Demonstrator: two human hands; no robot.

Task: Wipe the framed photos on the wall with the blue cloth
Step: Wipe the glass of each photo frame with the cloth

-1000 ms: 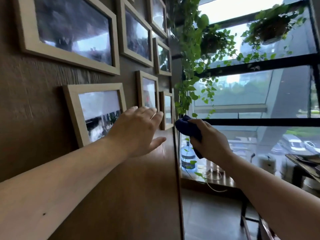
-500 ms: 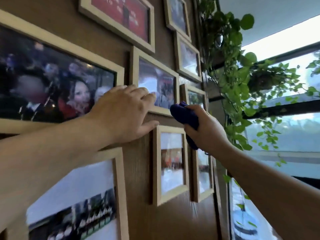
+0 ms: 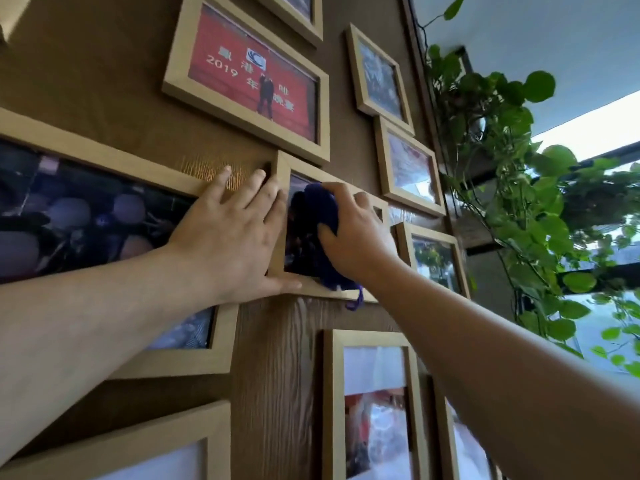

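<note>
Cloth (image 3: 320, 216) now presses on the glass of the middle frame (image 3: 282, 216), bunched in the right hand (image 3: 356, 237); half a second ago it hovered off the wall. Left hand (image 3: 228, 233), fingers spread flat, steadies the frame's edge. Wiping has begun.

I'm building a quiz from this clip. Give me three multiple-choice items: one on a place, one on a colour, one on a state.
1. Where is the cloth?
A. on the floor
B. on the glass of the middle frame
C. hanging from the plant

2. What colour is the backdrop in the upper photo?
A. red
B. green
C. yellow

3. What is the left hand doing?
A. hanging free
B. holding the cloth
C. lying flat against the frame's left edge

Answers:
1 B, the right hand presses it there.
2 A, red behind the white writing.
3 C, fingers spread, thumb along the bottom rail.
</note>
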